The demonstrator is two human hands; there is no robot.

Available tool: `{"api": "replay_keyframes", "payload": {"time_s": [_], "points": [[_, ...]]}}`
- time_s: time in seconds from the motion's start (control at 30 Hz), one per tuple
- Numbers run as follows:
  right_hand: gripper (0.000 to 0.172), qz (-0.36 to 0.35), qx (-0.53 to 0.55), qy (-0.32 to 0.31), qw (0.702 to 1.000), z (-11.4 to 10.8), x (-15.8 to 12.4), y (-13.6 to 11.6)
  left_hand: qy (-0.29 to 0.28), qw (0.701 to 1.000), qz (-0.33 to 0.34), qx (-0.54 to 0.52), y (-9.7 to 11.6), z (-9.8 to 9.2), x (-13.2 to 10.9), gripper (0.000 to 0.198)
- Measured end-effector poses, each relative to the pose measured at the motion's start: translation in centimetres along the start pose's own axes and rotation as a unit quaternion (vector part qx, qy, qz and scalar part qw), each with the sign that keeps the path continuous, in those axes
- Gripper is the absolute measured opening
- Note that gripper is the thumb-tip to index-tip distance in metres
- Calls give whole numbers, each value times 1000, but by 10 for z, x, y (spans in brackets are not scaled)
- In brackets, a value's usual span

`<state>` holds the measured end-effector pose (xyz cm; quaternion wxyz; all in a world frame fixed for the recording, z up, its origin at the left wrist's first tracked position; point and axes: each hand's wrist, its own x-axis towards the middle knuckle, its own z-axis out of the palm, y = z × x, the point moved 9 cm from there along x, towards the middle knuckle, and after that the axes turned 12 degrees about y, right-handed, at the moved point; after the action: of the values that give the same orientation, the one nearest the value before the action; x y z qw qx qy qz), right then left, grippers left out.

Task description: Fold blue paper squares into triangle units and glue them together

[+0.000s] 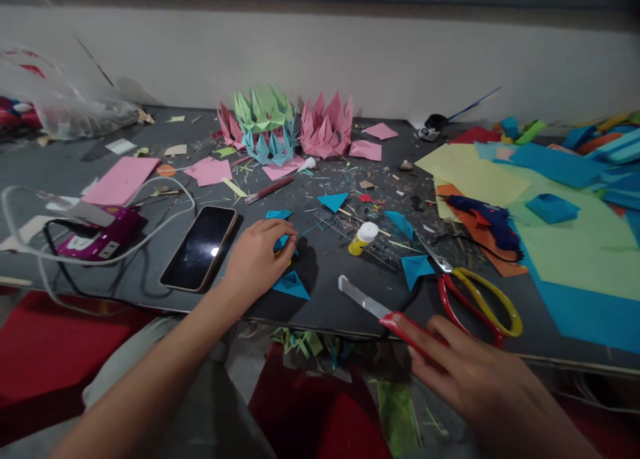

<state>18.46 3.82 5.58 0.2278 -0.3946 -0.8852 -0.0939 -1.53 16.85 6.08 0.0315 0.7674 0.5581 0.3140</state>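
Observation:
My left hand [257,259] rests on the dark table [320,306] with its fingers curled round a small folded blue paper piece [284,242]. Another blue folded triangle [291,286] lies just in front of that hand. My right hand [475,379] is at the table's near edge, fingers closed on the red handle of a utility knife [370,306] whose bare blade points up and left. Red and yellow scissors [475,299] lie just beyond the right hand.
A phone [200,247] lies left of my left hand, with a purple device [100,236] and white cable beside it. A yellow glue bottle [363,238], blue glue gun [487,216], coloured paper sheets [575,246] and folded paper crowns [285,126] cover the table.

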Motion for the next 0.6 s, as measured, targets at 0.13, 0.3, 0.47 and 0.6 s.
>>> {"api": "replay_keyframes", "payload": {"time_s": [0.13, 0.3, 0.47, 0.6], "points": [[35, -122, -45, -47, 990, -3, -11, -2, -11, 1000, -3, -9, 3, 2, -1, 16], [35, 55, 29, -27, 998, -3, -10, 27, -11, 1000, -3, -4, 3, 1, -2, 17], [42, 221, 119, -39, 967, 17, -13, 29, 2, 1000, 4, -7, 1, -2, -2, 17], [42, 230, 146, -87, 958, 33, -21, 21, 6, 1000, -4, -9, -2, -5, 0, 16]]}}
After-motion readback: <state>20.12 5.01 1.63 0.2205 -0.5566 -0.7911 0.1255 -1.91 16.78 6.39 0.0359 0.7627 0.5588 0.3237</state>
